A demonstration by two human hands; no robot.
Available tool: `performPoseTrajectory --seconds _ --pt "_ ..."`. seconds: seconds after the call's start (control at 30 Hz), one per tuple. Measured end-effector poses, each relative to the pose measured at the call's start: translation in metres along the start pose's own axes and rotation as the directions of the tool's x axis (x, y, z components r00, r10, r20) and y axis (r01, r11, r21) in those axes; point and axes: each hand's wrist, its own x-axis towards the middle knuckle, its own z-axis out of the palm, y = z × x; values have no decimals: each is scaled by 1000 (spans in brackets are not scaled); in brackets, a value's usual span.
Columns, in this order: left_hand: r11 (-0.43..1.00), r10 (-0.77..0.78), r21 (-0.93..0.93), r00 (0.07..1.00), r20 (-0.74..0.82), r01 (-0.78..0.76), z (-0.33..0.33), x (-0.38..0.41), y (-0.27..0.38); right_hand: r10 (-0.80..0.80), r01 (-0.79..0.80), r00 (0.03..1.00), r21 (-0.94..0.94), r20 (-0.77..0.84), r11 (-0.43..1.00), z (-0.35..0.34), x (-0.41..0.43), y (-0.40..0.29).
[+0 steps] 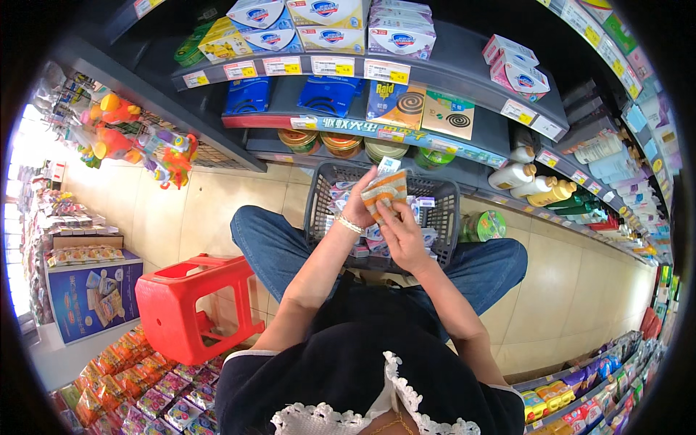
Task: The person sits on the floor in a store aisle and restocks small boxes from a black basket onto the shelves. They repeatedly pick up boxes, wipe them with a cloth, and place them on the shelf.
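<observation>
My left hand (359, 205) holds a small white box (389, 164), whose top end sticks out above the fingers. An orange-and-grey striped cloth (385, 190) lies against the box and covers most of it. With its fingers on the lower part of that cloth, my right hand (401, 234) presses it toward the left hand. Both hands are over a dark grey plastic basket (316, 209) standing between my bent knees. Inside it lie several small white and purple boxes (375, 239), partly hidden by my hands and forearms.
Ahead are store shelves (462, 65) with soap boxes (331, 38), mosquito coil packs (396, 104) and round tins (341, 144). A red plastic stool (179, 310) lies tipped at left. A green round container (490, 225) stands right of the basket; bottles (511, 176) line the right shelf.
</observation>
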Motion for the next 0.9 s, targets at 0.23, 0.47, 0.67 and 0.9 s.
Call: performPoseTrajectory --seconds 0.23,0.47,0.67,0.9 --pt "993 111 -57 983 148 -103 6 -5 -24 -166 111 971 -289 -171 951 8 12 13" --pt "919 -55 393 974 218 -36 7 -15 -14 221 -294 906 -160 -361 942 -47 37 103" --pt "440 149 820 930 336 -366 19 -16 1 85 -85 996 61 -4 995 -94 49 3" --pt "467 34 826 940 340 -316 36 -27 11 137 -137 989 -626 -48 768 -92 50 31"
